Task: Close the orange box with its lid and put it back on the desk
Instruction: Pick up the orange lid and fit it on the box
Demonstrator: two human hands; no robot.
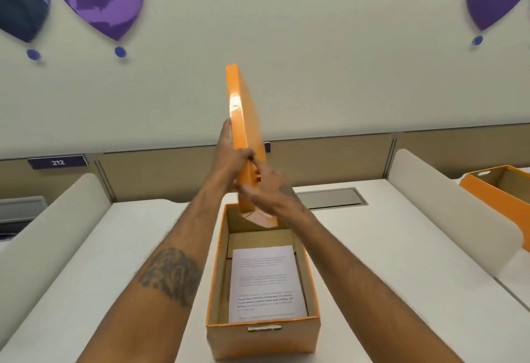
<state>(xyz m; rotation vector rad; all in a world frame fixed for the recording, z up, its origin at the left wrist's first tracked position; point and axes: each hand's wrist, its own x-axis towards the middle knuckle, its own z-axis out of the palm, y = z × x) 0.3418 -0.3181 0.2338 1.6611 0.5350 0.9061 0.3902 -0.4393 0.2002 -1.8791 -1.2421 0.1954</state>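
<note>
The orange box (213, 285) stands open on the white desk (129, 248), lengthwise in front of me, with a printed sheet of paper (265, 282) lying inside. Its orange lid (243, 113) is held nearly upright above the box's far end, edge toward me. My left hand (232, 156) grips the lid's left side near its lower part. My right hand (266, 190) is blurred and lies against the lid's lower right side, fingers spread over it. The lid's bottom corner dips just inside the box's far rim.
A second open orange box (487, 190) sits on the neighbouring desk at the right, beyond a white divider (447, 205). Another divider (51, 233) rises at the left. A grey cable hatch (329, 197) lies behind the box. A partition with a "212" label (58, 162) runs along the back.
</note>
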